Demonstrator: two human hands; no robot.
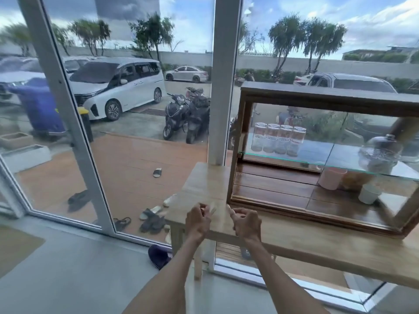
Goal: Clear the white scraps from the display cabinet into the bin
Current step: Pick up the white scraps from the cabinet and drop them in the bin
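Wooden table (317,241) under us, and our hands hover over its near left corner. Our left hand (197,220) is curled, fingers pinching something pale, though it's too blurred to name. Our right hand (246,223) is loosely curled, thumb up, holding nothing we can make out. The display cabinet (317,96) sits just right, jars (280,139) on its glass shelf (283,157). White scraps? We cannot tell.

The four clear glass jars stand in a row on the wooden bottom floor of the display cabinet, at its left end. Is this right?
Not quite. The head view shows the four clear glass jars in a row on the glass shelf of the wooden display cabinet, at its left end.
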